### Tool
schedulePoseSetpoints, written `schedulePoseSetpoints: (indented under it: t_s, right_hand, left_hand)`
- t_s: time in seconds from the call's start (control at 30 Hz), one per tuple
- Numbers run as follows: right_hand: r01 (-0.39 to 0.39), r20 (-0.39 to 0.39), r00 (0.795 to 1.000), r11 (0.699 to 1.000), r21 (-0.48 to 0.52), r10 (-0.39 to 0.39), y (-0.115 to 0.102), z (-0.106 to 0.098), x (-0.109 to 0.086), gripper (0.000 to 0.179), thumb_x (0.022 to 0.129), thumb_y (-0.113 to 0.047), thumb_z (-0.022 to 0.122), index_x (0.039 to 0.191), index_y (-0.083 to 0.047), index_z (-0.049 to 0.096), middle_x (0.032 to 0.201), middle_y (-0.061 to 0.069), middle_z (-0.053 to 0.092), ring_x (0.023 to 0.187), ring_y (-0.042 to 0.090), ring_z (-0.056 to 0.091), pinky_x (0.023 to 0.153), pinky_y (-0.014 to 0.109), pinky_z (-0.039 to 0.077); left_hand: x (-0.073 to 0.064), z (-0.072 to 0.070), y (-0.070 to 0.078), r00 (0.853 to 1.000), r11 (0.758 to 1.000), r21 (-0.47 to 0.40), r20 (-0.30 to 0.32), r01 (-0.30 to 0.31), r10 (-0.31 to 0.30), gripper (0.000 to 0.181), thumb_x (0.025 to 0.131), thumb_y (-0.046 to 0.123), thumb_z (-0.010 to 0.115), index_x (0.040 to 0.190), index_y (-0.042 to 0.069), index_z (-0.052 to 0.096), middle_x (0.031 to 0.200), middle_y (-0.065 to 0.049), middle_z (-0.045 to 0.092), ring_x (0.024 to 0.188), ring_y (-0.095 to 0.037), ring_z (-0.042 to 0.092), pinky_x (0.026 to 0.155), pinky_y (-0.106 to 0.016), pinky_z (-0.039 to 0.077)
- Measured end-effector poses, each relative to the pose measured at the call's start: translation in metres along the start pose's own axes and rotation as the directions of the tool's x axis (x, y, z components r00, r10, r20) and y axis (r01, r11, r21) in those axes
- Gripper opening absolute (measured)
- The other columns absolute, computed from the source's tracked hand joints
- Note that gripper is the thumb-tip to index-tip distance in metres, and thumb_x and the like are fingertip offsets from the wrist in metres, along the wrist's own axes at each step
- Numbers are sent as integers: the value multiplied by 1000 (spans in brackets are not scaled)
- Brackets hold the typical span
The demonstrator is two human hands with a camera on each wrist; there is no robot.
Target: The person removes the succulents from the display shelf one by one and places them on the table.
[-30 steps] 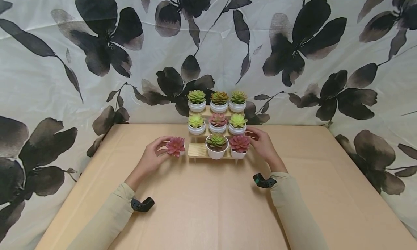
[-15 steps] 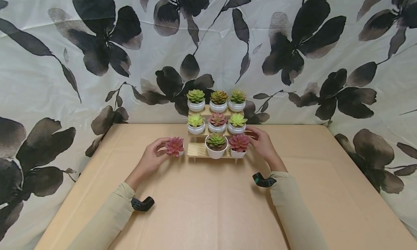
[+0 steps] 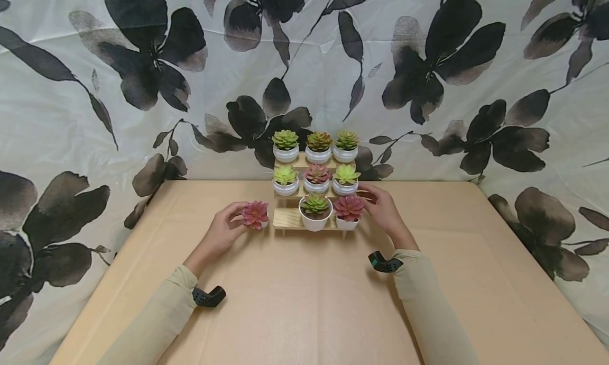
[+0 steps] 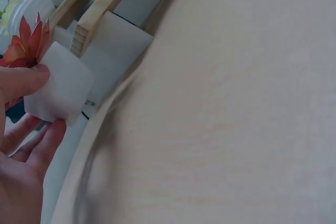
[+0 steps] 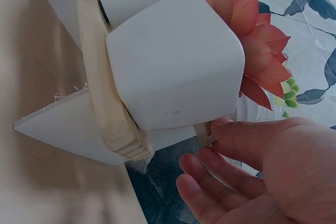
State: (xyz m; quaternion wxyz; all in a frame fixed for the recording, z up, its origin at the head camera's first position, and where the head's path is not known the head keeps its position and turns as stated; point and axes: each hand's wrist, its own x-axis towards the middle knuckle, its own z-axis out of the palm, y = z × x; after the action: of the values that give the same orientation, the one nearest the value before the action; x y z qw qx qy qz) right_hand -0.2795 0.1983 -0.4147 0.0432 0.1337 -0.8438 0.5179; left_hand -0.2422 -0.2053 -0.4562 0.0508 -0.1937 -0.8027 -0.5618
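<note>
While a pink plant (image 3: 255,215) in a white pot (image 4: 65,85) is pinched by the left hand (image 3: 223,227), its thumb is pressed to the pot's side and its fingertips are set at the base. Just beyond these fingers, toward the other hand, the wooden stand (image 3: 284,220) is placed, apart from the held pot. With the right hand (image 3: 384,211), the end of the middle shelf (image 5: 206,136) is gripped between thumb and forefinger. Just beside those fingers, a second pink plant (image 3: 349,208) is set on the lowest shelf (image 3: 290,215), and next to it, between the two hands, a green plant (image 3: 315,203) is kept in a larger pot. Farther from the fingers, six small plants (image 3: 317,173) are lined up on the higher shelves. Beneath both hands a table (image 3: 314,291) is seen; behind the stand, a flowered cloth (image 3: 328,84) is hung.
</note>
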Motion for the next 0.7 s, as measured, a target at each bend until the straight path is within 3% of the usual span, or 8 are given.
schedulePoseSetpoints:
  t_s: [0.3,0.7]
  right_hand:
    - [-14,2,1000,1000,11,14,1,0,1,41,94,1,57,135,2,52,138,24,52,125,41,54,108,50,45]
    - [-15,-2,1000,1000,3,15,6,0,1,41,94,-1,58,135,0,53,138,23,53,125,41,54,108,51,45]
  left_hand:
    - [1,0,-5,998,997,53,21,63,-64,44,88,0,66,130,-2,51,132,-22,55,122,-35,54,105,-41,50]
    - [1,1,-12,997,995,65,15,72,-73,43,88,-2,65,129,1,53,133,-22,55,124,-39,54,107,-45,47]
